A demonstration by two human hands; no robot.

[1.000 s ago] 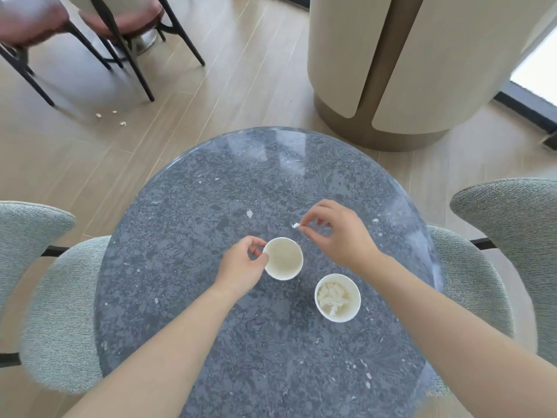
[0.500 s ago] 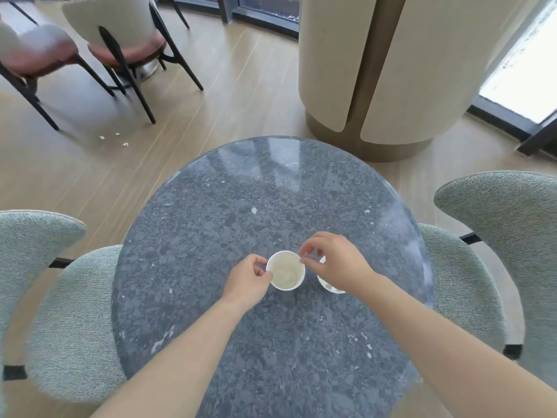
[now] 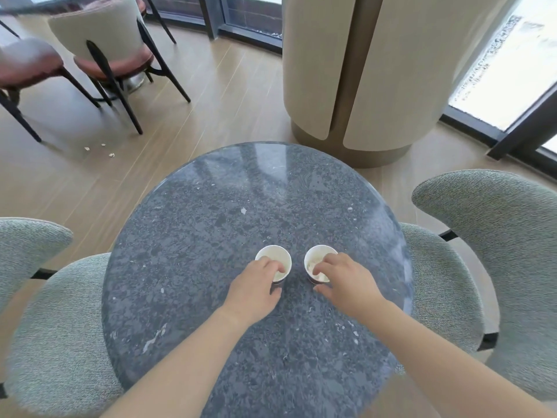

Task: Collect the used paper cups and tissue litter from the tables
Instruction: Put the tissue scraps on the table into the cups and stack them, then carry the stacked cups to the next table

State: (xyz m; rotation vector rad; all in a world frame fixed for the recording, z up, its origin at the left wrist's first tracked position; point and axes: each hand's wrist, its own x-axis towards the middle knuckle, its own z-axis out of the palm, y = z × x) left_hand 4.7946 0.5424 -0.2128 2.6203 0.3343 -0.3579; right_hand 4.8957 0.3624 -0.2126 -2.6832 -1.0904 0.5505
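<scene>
Paper cups [image 3: 272,262], light and crushable, sit mid-table [image 3: 211,236], each hand [image 3: 256,289] pinching one's rim.

Each hand [image 3: 256,286] hides its cup's [image 3: 275,259] near rim.

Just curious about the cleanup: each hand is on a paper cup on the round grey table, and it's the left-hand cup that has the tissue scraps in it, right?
Not quite. The head view shows the tissue scraps in the right cup, under the right hand; the left cup, under the left hand, looks empty.
</scene>
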